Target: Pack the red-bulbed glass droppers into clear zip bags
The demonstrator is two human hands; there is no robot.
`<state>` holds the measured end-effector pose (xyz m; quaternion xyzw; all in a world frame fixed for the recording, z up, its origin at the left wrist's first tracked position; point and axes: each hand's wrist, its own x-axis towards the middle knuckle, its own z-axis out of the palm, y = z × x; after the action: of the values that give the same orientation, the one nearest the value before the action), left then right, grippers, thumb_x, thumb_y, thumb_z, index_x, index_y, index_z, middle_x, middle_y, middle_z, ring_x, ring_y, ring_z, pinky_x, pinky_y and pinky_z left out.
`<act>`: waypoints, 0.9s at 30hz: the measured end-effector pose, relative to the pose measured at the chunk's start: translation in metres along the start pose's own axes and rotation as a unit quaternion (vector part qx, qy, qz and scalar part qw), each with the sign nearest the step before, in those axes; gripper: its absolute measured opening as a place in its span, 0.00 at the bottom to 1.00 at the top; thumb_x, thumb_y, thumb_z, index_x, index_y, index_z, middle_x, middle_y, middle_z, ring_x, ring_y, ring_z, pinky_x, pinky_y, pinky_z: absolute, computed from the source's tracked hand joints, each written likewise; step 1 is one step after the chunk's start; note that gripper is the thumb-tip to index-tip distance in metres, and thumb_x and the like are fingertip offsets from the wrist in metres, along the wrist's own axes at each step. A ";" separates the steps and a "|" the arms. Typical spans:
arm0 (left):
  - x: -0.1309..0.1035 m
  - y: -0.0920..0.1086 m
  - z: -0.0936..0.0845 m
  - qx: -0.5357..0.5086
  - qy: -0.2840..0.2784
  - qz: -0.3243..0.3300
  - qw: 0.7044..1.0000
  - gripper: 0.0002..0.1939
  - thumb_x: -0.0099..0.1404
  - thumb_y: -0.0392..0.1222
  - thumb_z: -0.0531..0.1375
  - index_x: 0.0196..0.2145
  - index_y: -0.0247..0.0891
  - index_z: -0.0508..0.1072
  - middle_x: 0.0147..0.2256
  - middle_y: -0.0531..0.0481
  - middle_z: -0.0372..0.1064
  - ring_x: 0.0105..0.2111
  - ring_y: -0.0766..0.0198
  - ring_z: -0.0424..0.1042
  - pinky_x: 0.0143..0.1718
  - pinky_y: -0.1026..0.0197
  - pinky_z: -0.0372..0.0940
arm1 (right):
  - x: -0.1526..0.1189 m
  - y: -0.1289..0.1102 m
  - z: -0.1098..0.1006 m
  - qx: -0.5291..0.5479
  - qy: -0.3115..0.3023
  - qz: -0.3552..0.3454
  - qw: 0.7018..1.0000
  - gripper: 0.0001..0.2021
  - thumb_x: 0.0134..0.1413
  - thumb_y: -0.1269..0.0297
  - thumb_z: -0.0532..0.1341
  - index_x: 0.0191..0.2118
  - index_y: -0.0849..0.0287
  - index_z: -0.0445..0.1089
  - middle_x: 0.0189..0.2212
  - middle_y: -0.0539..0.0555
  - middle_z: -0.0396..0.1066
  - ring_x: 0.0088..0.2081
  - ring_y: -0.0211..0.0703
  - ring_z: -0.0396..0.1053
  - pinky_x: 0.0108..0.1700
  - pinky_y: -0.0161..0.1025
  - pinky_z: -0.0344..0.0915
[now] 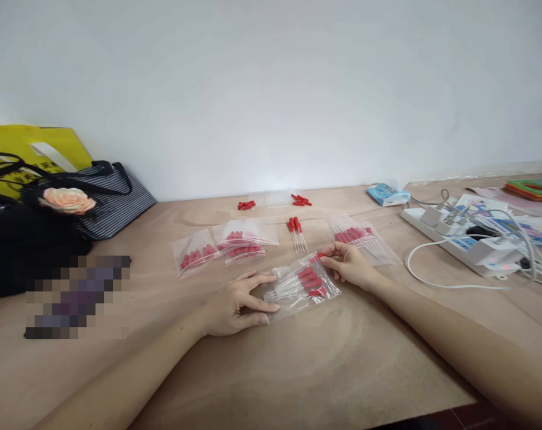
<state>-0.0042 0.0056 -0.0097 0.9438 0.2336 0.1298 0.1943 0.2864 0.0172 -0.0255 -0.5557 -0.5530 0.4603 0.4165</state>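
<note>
Hands (293, 286) at bag (303, 285) edges
</note>
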 end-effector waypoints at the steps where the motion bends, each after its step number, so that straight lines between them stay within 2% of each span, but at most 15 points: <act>1: 0.000 0.000 0.000 0.000 0.003 0.002 1.000 0.12 0.63 0.47 0.57 0.45 0.53 0.72 0.59 0.52 0.53 0.57 0.54 0.55 0.59 0.48 0.46 | 0.001 0.000 0.000 -0.004 0.005 0.007 1.000 0.14 0.38 0.57 0.64 0.29 0.59 0.62 0.16 0.43 0.62 0.13 0.28 0.57 0.12 0.27 0.51; 6: -0.001 0.000 0.000 0.000 -0.013 -0.013 1.000 0.13 0.63 0.47 0.57 0.45 0.53 0.72 0.60 0.50 0.51 0.58 0.53 0.54 0.59 0.45 0.45 | 0.002 0.000 -0.004 0.002 -0.014 0.038 0.999 0.13 0.39 0.58 0.64 0.29 0.59 0.63 0.15 0.43 0.61 0.15 0.29 0.58 0.14 0.27 0.51; 12: 0.001 0.000 -0.002 -0.005 -0.015 -0.012 1.000 0.13 0.62 0.46 0.58 0.45 0.53 0.72 0.60 0.51 0.50 0.59 0.53 0.51 0.59 0.46 0.44 | 0.000 0.003 -0.001 0.037 -0.078 0.002 0.996 0.16 0.35 0.55 0.66 0.29 0.60 0.68 0.17 0.45 0.66 0.17 0.29 0.58 0.19 0.29 0.55; 16: 0.001 -0.001 -0.002 -0.006 -0.021 -0.013 1.000 0.14 0.62 0.46 0.58 0.46 0.54 0.71 0.61 0.52 0.49 0.60 0.53 0.49 0.59 0.46 0.43 | 0.004 0.007 0.003 0.025 -0.109 -0.017 0.994 0.17 0.38 0.53 0.65 0.33 0.61 0.73 0.22 0.50 0.72 0.18 0.31 0.62 0.21 0.31 0.58; 18: 0.001 -0.001 -0.002 -0.005 -0.023 -0.014 1.000 0.14 0.63 0.46 0.58 0.47 0.54 0.70 0.61 0.52 0.48 0.60 0.53 0.49 0.59 0.45 0.43 | 0.008 0.010 0.004 0.014 -0.105 -0.025 0.994 0.17 0.39 0.53 0.64 0.33 0.60 0.75 0.22 0.50 0.73 0.18 0.32 0.63 0.21 0.31 0.58; 24: 0.000 -0.002 -0.001 0.002 -0.016 -0.017 1.000 0.13 0.63 0.47 0.57 0.46 0.54 0.71 0.61 0.51 0.49 0.60 0.52 0.49 0.59 0.45 0.45 | 0.017 0.016 0.007 -0.005 -0.028 -0.012 1.000 0.14 0.34 0.55 0.67 0.26 0.63 0.75 0.22 0.53 0.74 0.22 0.38 0.68 0.26 0.34 0.64; 27: 0.000 -0.003 -0.001 0.003 -0.010 -0.019 1.000 0.13 0.62 0.48 0.58 0.46 0.54 0.71 0.60 0.50 0.50 0.60 0.51 0.49 0.58 0.44 0.46 | 0.015 0.015 0.006 -0.007 -0.063 -0.031 0.997 0.12 0.37 0.57 0.66 0.28 0.61 0.75 0.25 0.53 0.75 0.28 0.42 0.71 0.32 0.38 0.68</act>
<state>-0.0055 0.0079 -0.0103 0.9409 0.2502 0.1156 0.1966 0.2836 0.0310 -0.0423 -0.5108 -0.5984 0.4776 0.3911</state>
